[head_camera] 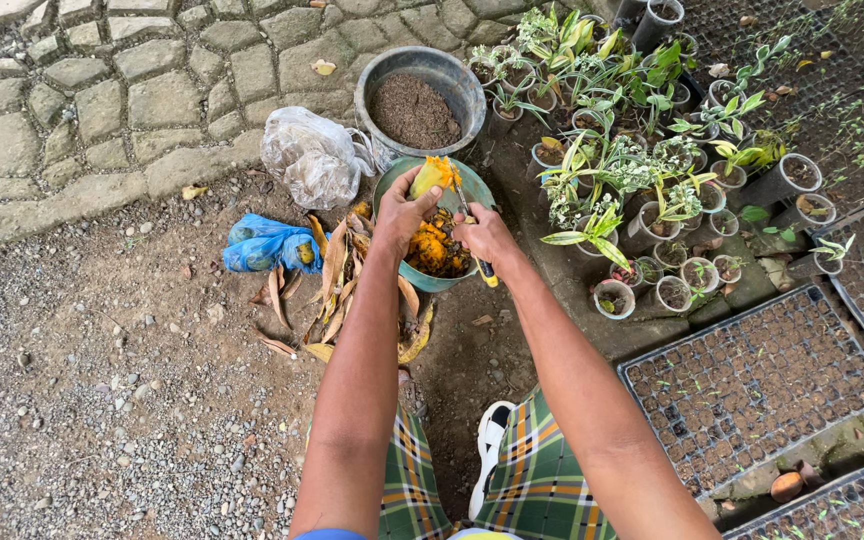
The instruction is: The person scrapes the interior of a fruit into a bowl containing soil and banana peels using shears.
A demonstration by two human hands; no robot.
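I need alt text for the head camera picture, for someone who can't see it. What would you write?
Seen from above, a person's left hand holds a yellow fruit piece over a teal bowl of yellow scraps while the right hand works a knife. A bucket of soil, potted seedlings and black seed trays surround them.

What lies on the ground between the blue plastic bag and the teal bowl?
In the head view, a heap of dry yellow-brown leaves lies between the blue plastic bag and the teal bowl.

A grey bucket of soil (417, 105), a crumpled clear bag (312, 155), a blue bag (267, 245) — and black seedling trays (752, 385).
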